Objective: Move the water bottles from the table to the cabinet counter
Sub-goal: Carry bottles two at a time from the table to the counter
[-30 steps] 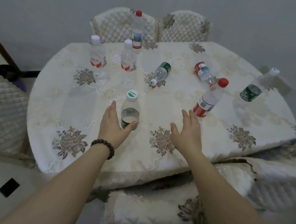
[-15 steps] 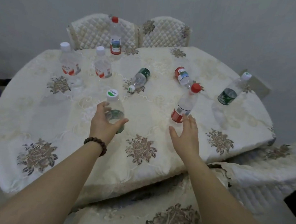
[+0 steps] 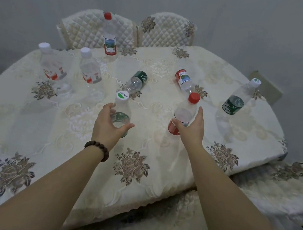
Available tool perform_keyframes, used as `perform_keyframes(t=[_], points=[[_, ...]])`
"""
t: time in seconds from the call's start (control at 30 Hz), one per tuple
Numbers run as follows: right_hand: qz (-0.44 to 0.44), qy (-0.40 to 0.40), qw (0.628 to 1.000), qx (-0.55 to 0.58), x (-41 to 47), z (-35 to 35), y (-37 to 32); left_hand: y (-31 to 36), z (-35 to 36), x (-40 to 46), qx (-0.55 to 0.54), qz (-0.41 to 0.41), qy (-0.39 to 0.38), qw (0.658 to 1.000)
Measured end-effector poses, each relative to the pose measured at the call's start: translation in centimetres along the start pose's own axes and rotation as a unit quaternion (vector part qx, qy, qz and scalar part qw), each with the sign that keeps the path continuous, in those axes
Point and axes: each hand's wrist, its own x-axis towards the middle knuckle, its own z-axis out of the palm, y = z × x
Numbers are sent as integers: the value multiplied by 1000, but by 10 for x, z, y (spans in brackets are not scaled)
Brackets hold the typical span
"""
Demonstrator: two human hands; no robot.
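The left hand (image 3: 107, 126), a bead bracelet (image 3: 97, 148) on its wrist, curls fingers and thumb around the middle of an upright green-labelled bottle with a white cap (image 3: 121, 111) standing on the table. The right hand (image 3: 191, 128) has its thumb and straightened fingers either side of an upright red-capped, red-labelled bottle (image 3: 182, 115), touching it without plainly closing round it. Further out on the floral tablecloth (image 3: 66, 138), a green-labelled bottle (image 3: 136, 83) and a red-labelled bottle (image 3: 184, 79) lie on their sides near the middle. Two white-capped bottles (image 3: 52, 65) (image 3: 90, 69) stand at the left, a tall red-capped bottle (image 3: 109, 35) at the far edge, and another green-labelled one (image 3: 238, 97) at the right. Two quilted chairs (image 3: 165, 31) stand behind the table.
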Motion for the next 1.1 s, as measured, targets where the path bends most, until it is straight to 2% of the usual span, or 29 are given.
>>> perform_keyframes(t=[0.2,0.5,0.77,1.1], points=[[4,-29,999,26,4,1,1,-2,-4,2,1,-3,13,1000],[-70,-71,993,62,-38,26,-45,-3,-46,-15,-6,-23,93,995],[-162,-181,967,78,-106,95,-109,-32,-141,-53,-19,-75,221,972],[-237,-343,906,78,-253,202,-173,-91,-298,-152,-4,-143,379,914]])
